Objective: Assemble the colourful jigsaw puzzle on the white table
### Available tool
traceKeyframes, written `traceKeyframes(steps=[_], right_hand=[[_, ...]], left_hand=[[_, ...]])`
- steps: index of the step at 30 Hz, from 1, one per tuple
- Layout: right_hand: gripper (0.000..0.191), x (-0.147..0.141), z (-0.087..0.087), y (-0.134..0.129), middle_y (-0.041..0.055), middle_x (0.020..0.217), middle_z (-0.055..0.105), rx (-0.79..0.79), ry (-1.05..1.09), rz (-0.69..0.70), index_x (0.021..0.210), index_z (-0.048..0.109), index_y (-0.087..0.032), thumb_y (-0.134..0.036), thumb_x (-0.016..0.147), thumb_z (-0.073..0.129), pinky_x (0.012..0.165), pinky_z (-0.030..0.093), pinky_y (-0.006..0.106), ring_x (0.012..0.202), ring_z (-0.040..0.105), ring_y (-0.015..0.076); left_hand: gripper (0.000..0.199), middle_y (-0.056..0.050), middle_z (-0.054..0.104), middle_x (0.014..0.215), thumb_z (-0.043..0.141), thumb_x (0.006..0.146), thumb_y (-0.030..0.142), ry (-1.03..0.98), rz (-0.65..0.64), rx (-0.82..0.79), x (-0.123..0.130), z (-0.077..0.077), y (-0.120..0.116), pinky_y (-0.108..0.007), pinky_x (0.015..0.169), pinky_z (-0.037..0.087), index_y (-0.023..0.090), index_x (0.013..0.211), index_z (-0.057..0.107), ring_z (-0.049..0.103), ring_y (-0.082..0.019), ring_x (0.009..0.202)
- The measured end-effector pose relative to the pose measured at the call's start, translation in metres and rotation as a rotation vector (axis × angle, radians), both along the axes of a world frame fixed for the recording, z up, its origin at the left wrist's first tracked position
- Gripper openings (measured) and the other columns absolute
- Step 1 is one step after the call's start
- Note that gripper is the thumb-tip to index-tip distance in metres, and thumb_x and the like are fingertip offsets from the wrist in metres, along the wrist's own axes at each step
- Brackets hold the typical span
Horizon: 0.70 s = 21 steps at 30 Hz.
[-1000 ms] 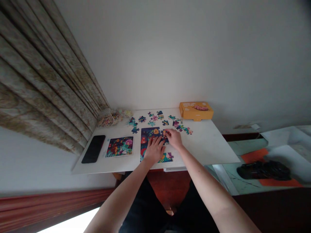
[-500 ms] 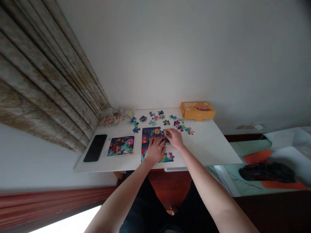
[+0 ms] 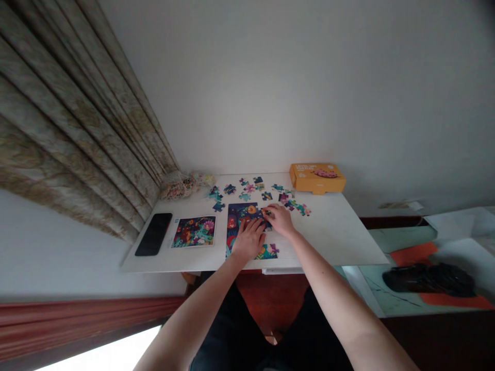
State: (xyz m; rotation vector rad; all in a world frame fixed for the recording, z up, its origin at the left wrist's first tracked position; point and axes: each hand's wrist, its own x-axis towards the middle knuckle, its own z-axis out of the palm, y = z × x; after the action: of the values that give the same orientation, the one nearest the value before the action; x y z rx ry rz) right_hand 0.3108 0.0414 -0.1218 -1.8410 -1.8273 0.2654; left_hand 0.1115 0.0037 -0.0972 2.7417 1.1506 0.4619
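A partly joined jigsaw puzzle [image 3: 236,212] in dark blue, red and green lies near the front edge of the white table. My left hand [image 3: 249,238] rests flat on it with fingers stretched out, covering its middle. At the puzzle's upper right, my right hand [image 3: 279,219] has its fingers closed on a puzzle piece [image 3: 266,212], which is mostly hidden. Loose puzzle pieces [image 3: 266,196] are scattered beyond both hands. Left of the puzzle lies a reference picture [image 3: 193,231] showing a colourful scene.
A black phone [image 3: 153,234] lies at the table's left. Behind it sits a clear bag [image 3: 180,186] of small colourful things. An orange puzzle box [image 3: 317,178] stands at the back right. A lower glass surface [image 3: 402,293] on the right bears a black object [image 3: 429,280].
The view has shifted slightly. Both hands stay at nearly the same spots on the puzzle, the right one still at its upper right part.
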Motion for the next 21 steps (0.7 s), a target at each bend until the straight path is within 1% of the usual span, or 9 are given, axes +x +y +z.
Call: traceKeyframes(steps=[3,6,9,12,14,16,18,21], right_hand=[[0.026,0.000,-0.001,-0.001,0.0060,0.129,0.074,0.018,-0.002,0.003,0.118,0.079,-0.032,-0.040,0.101,0.061,0.095,0.050,0.043,0.109,0.066,0.0281],[0.029,-0.002,0.001,-0.004,0.0043,0.134,0.073,0.011,-0.046,0.040,0.123,0.078,-0.034,-0.037,0.103,0.057,0.095,0.050,0.048,0.112,0.064,0.0311],[0.038,-0.006,0.005,-0.011,0.0047,0.144,0.068,0.012,-0.112,0.128,0.134,0.073,-0.035,-0.027,0.104,0.052,0.098,0.049,0.051,0.123,0.061,0.0334],[0.045,-0.010,0.009,-0.023,0.0083,0.153,0.060,0.045,-0.138,0.181,0.144,0.065,-0.031,-0.023,0.105,0.045,0.104,0.049,0.052,0.134,0.056,0.0324],[0.045,-0.012,0.010,-0.031,0.0096,0.153,0.060,0.082,-0.129,0.210,0.146,0.064,-0.028,-0.022,0.106,0.043,0.107,0.048,0.052,0.138,0.055,0.0302],[0.044,-0.013,0.011,-0.040,0.0100,0.148,0.064,0.111,-0.114,0.248,0.144,0.065,-0.026,-0.022,0.106,0.043,0.109,0.047,0.050,0.137,0.057,0.0283],[0.042,-0.013,0.011,-0.046,0.0110,0.145,0.067,0.120,-0.106,0.271,0.142,0.067,-0.023,-0.023,0.107,0.043,0.111,0.047,0.050,0.136,0.060,0.0279],[0.042,-0.013,0.011,-0.050,0.0126,0.146,0.066,0.108,-0.110,0.267,0.141,0.067,-0.021,-0.027,0.108,0.042,0.113,0.045,0.050,0.138,0.059,0.0287]], left_hand=[[0.036,-0.010,0.060,0.153,0.048,0.106,0.027,-0.001,0.005,-0.001,0.000,0.000,0.000,-0.060,0.126,0.032,0.023,0.138,0.063,0.052,-0.028,0.144],[0.036,-0.010,0.059,0.154,0.048,0.106,0.027,-0.004,0.005,-0.007,0.000,0.000,0.000,-0.060,0.127,0.031,0.023,0.138,0.062,0.052,-0.028,0.145],[0.035,-0.011,0.059,0.154,0.048,0.105,0.027,-0.006,0.005,-0.011,0.001,0.000,0.000,-0.061,0.126,0.032,0.022,0.138,0.062,0.050,-0.028,0.146],[0.036,-0.012,0.060,0.152,0.049,0.105,0.026,-0.015,0.007,-0.002,0.001,-0.001,0.000,-0.062,0.126,0.032,0.023,0.138,0.062,0.052,-0.029,0.145],[0.036,-0.012,0.061,0.151,0.050,0.104,0.026,-0.021,0.008,0.007,0.001,-0.002,0.000,-0.062,0.126,0.033,0.023,0.138,0.062,0.052,-0.029,0.144],[0.035,-0.012,0.060,0.152,0.051,0.104,0.026,-0.025,0.006,0.012,0.001,-0.004,0.000,-0.062,0.126,0.032,0.023,0.137,0.062,0.052,-0.029,0.144],[0.034,-0.011,0.059,0.153,0.051,0.104,0.027,-0.028,0.001,0.010,0.001,-0.004,0.000,-0.062,0.126,0.032,0.023,0.136,0.062,0.052,-0.028,0.144],[0.032,-0.012,0.059,0.153,0.052,0.104,0.025,-0.034,0.001,0.010,0.001,-0.003,0.000,-0.062,0.126,0.032,0.023,0.134,0.063,0.053,-0.028,0.143]])
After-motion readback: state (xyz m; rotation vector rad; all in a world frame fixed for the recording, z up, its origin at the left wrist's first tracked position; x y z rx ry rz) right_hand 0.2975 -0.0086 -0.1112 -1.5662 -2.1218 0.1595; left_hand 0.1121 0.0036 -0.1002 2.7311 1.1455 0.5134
